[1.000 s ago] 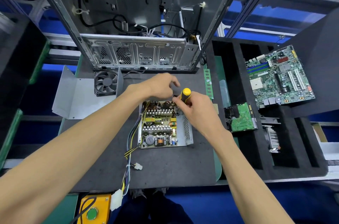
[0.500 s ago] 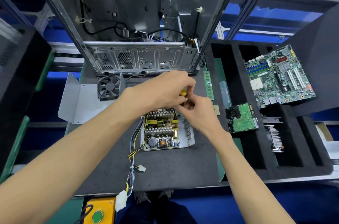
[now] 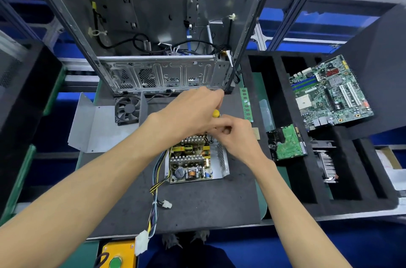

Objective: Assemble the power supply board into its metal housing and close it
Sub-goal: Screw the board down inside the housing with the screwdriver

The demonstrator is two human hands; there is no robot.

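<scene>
— While your left hand [image 3: 193, 111] curls over the yellow-capped screwdriver [image 3: 216, 113], where does the board sit?

— Your power supply board [image 3: 190, 161] lies in its open metal housing [image 3: 222, 159] on the dark mat [image 3: 197, 204], near the middle, with its wire bundle [image 3: 156, 182] trailing off the left side toward you.

— And your right hand [image 3: 239, 138]?

— It's touching the left one over the board's far right corner, fingers bent and pressed together in a pinch. Whether they hold the screwdriver's shaft or a screw, I cannot tell; the hands hide it.

— What else is around you?

— A fan [image 3: 127, 109] stands at the far left beside a bent metal cover [image 3: 96, 125]. A tall computer case [image 3: 162, 26] rises beyond the mat. On the right, a foam tray [image 3: 283, 180] carries a hard drive [image 3: 286, 142], a heatsink [image 3: 327, 164] and a motherboard [image 3: 329, 94].
</scene>
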